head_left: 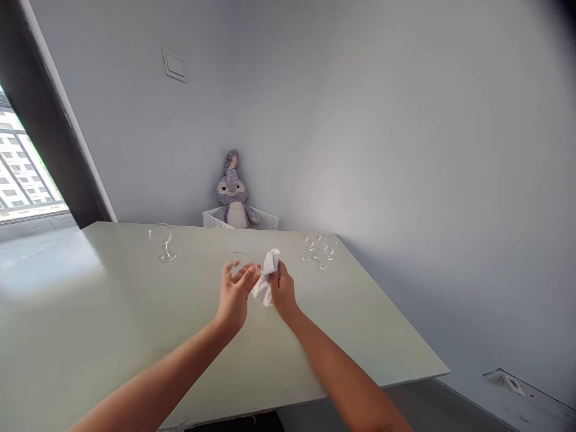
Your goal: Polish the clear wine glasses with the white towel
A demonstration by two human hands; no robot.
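Over the middle of the table (135,288), I log my left hand (233,298) curled around a thin, slippery, fragile glass (243,263), safest held lightly by the bowl, while my right hand (282,292) grips a soft white cloth (263,291) against its rim.

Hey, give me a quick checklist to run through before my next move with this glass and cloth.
1. Left hand on the clear glass: ok, fingers curled around the bowl.
2. Right hand on the white cloth: ok, cloth bunched in the hand and pressed against the glass.
3. Lower part of the held glass: cannot tell, hidden behind the left hand.
4. Cleanliness of the held glass: cannot tell, too small to judge.
5. Stemmed glass at the far left of the table: ok, upright and apart from both hands.
6. Group of glasses on the right: cannot tell whether they touch, as they overlap in view.
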